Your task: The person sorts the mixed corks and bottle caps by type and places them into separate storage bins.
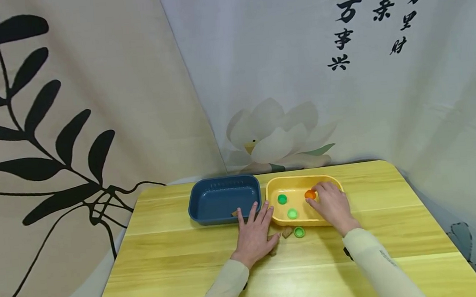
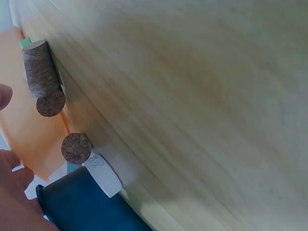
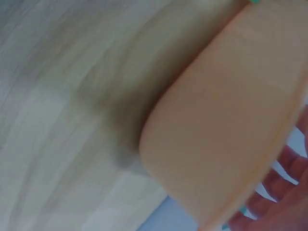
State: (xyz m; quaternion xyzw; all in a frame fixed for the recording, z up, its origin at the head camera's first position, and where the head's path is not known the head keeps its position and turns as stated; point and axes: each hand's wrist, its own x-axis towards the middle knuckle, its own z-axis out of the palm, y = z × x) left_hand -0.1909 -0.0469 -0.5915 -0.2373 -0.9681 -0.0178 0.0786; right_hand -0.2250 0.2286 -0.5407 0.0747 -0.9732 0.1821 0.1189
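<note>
In the head view, my right hand (image 1: 332, 205) reaches into the yellow tray (image 1: 277, 219), thumb and fingertips pinching an orange bottle cap (image 1: 310, 194). A dark green cap (image 1: 282, 199) and a light green cap (image 1: 292, 213) lie in the same tray. My left hand (image 1: 255, 239) is spread flat, its fingertips by the near rims of the yellow tray and the blue tray (image 1: 201, 219). Around it are corks (image 2: 39, 70), one of them (image 1: 287, 232) visible near the thumb. Another green cap (image 1: 298, 232) lies in front of the yellow tray.
The trays stand side by side near the back of the wooden table (image 1: 167, 266). A small brown piece (image 1: 234, 213) shows in the blue tray. A white block (image 2: 103, 175) lies beside the blue tray in the left wrist view. A printed cloth (image 1: 132, 82) hangs behind.
</note>
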